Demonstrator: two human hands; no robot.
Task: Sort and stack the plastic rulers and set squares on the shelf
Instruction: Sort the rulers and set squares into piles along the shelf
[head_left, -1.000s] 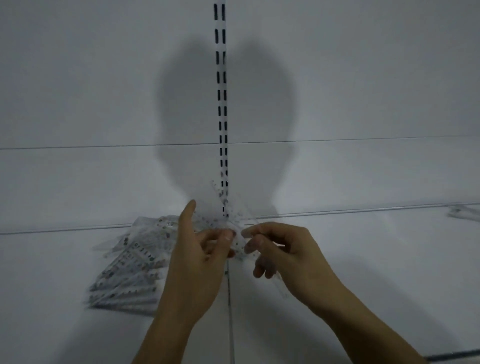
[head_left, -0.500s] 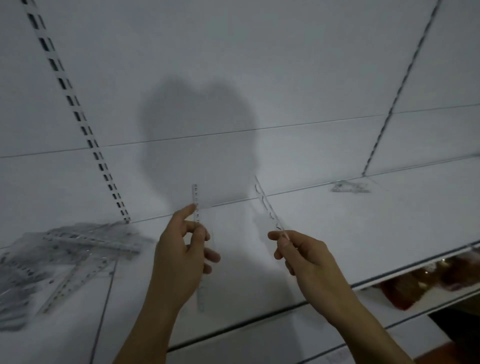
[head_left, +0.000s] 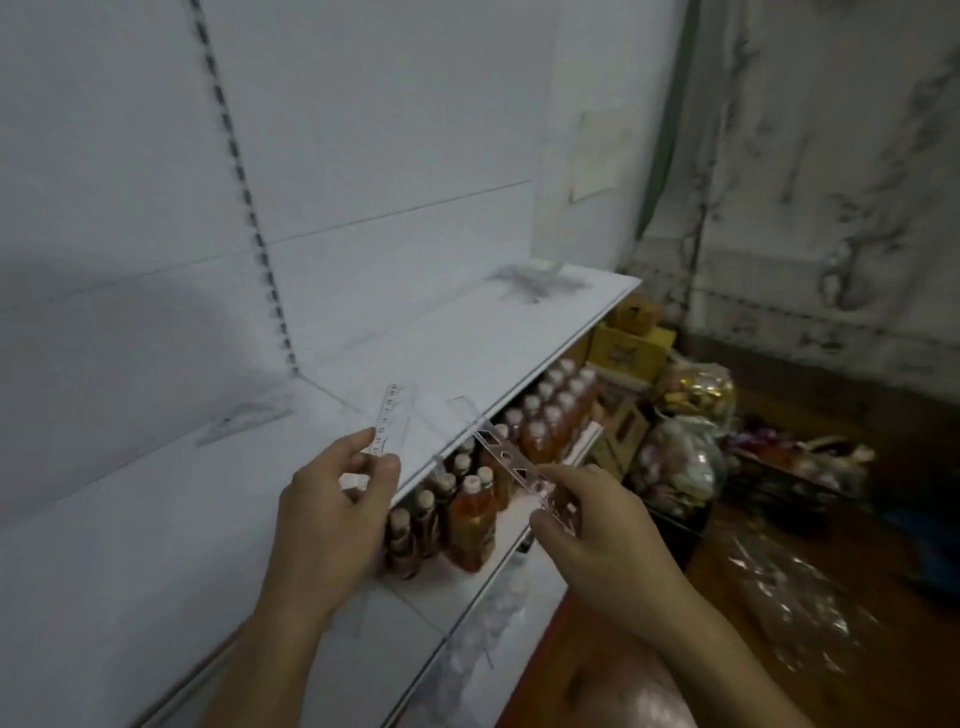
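Note:
My left hand (head_left: 337, 499) pinches a clear straight ruler (head_left: 387, 415) with printed numbers, held upright over the white shelf (head_left: 156, 519). My right hand (head_left: 592, 525) pinches a second clear ruler (head_left: 506, 457) with cut-out stencil shapes, angled up to the left above the shelf's front edge. A clear set square (head_left: 244, 421) lies flat on the shelf to the left of my hands. A blurred pile of clear rulers and set squares (head_left: 535, 280) sits at the shelf's far right end.
On the lower shelf stand rows of bottles with orange and dark drinks (head_left: 519, 467). Yellow boxes (head_left: 628, 348) and plastic bags of goods (head_left: 691, 415) crowd the wooden floor at the right. A slotted upright (head_left: 249, 208) runs up the back panel.
The view has swung right, away from the left pile, bringing the shelf's right end and lower bottles into sight. Both hands have kept their rulers and stay apart.

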